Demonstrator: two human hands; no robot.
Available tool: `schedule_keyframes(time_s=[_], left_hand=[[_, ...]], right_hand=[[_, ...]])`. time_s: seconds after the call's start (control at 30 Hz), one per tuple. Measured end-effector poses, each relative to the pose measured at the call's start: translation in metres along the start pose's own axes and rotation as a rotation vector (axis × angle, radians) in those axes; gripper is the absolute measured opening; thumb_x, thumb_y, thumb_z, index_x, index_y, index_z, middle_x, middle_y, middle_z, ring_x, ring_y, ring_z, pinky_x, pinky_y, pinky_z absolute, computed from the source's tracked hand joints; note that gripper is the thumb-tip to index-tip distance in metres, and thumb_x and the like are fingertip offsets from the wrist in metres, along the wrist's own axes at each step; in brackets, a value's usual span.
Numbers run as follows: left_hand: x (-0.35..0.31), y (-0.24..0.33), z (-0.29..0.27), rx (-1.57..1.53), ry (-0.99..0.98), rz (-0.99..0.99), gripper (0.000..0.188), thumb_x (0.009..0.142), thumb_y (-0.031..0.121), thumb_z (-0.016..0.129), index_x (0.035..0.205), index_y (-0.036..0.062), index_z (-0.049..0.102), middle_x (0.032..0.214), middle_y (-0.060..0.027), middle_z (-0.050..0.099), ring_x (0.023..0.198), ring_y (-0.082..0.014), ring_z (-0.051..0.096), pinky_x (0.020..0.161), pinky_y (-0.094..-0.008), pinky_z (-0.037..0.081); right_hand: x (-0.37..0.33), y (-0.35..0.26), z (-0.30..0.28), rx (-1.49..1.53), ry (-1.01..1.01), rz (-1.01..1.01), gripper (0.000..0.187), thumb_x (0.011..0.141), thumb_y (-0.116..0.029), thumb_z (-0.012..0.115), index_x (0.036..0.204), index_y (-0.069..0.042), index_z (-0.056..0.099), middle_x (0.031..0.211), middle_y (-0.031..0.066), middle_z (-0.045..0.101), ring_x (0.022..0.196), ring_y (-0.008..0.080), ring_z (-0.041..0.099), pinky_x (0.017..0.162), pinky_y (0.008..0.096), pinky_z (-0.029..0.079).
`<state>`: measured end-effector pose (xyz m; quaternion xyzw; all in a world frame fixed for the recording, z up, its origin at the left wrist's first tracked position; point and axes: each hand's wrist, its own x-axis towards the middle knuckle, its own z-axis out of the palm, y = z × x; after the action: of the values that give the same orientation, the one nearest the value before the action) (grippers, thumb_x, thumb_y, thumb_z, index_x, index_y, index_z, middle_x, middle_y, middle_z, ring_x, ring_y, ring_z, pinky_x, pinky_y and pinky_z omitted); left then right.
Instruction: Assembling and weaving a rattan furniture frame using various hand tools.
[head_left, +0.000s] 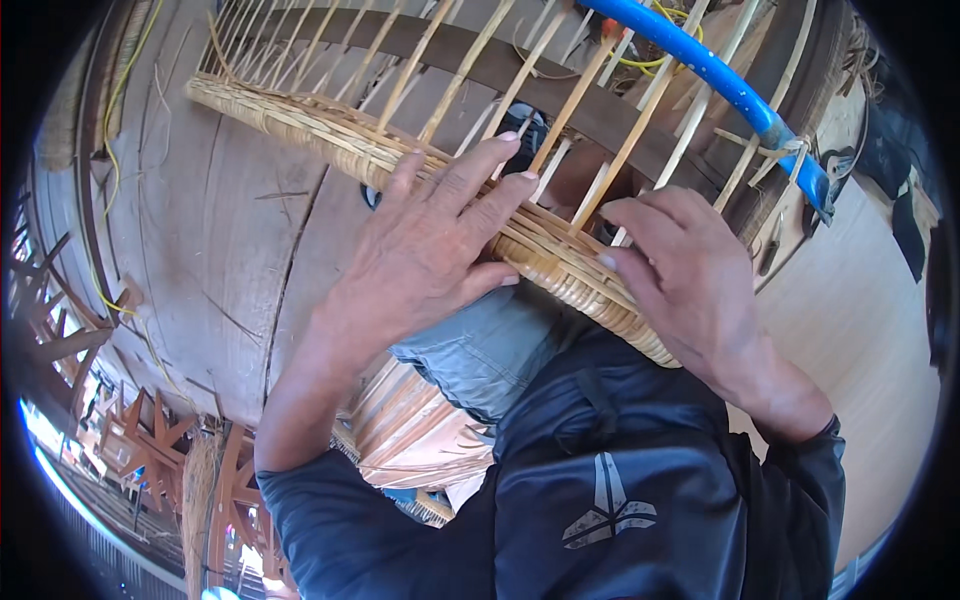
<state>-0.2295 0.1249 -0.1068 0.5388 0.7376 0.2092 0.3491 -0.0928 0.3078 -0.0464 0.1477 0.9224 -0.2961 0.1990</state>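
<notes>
A long woven rattan piece (310, 125), pale tan, runs slantwise from the upper left to below my right hand. Thin upright stakes (405, 65) rise from its edge in a row. My left hand (425, 235) straddles the woven edge. Its fingers stretch over the top strands between the stakes, and its thumb presses the near side. Further right, my right hand (690, 275) is curled at the same edge, thumb and index bent around the loose top strands (560, 232). What lies inside its curled fingers is hidden.
A blue curved tube (700, 55) crosses the stakes at upper right, tied on near its end (795, 148). Grey boards (230, 220) spread on the left, with a yellow cord (112, 170). At right is a pale smooth board (850, 330). Wooden frames (150, 450) stand lower left.
</notes>
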Motion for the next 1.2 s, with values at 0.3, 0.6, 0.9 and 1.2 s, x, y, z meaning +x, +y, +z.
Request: schedule_keyframes(time_s=[0.3, 0.6, 0.9, 1.2], left_hand=[[-0.019, -0.040, -0.004, 0.206, 0.016, -0.115, 0.063, 0.075, 0.039, 0.067, 0.130, 0.0166, 0.049, 0.135, -0.0137, 0.040, 0.128, -0.0353, 0.034, 0.104, -0.0473, 0.028], [-0.002, 0.049, 0.015, 0.073, 0.311, -0.073, 0.043, 0.083, 0.029, 0.063, 0.118, 0.0056, 0.056, 0.124, -0.0158, 0.051, 0.117, -0.0353, 0.046, 0.097, -0.0438, 0.037], [0.011, 0.155, 0.067, 0.048, 0.149, -0.059, 0.038, 0.080, 0.018, 0.062, 0.114, 0.0038, 0.057, 0.122, -0.0157, 0.051, 0.119, -0.0367, 0.044, 0.099, -0.0435, 0.035], [0.004, 0.170, 0.082, 0.092, 0.177, -0.106, 0.058, 0.077, 0.037, 0.066, 0.120, 0.0016, 0.051, 0.121, -0.0177, 0.048, 0.118, -0.0387, 0.043, 0.102, -0.0460, 0.032]], right_hand=[[-0.006, -0.002, -0.001, 0.038, -0.123, -0.075, 0.034, 0.076, -0.012, 0.066, 0.108, -0.004, 0.058, 0.100, 0.0131, 0.057, 0.092, 0.0294, 0.056, 0.080, 0.0360, 0.046], [-0.107, 0.128, -0.034, 0.880, 0.429, 0.435, 0.017, 0.092, -0.016, 0.056, 0.098, -0.002, 0.063, 0.079, -0.0011, 0.056, 0.070, 0.0048, 0.048, 0.063, 0.0184, 0.040], [-0.137, 0.140, 0.069, 1.582, -0.204, 0.305, 0.019, 0.091, -0.022, 0.057, 0.092, -0.003, 0.059, 0.073, 0.0010, 0.059, 0.064, 0.0076, 0.057, 0.060, 0.0205, 0.046], [-0.149, 0.170, 0.075, 1.671, -0.120, 0.258, 0.016, 0.091, -0.020, 0.057, 0.090, -0.004, 0.057, 0.075, -0.0001, 0.057, 0.063, 0.0068, 0.057, 0.058, 0.0207, 0.047]])
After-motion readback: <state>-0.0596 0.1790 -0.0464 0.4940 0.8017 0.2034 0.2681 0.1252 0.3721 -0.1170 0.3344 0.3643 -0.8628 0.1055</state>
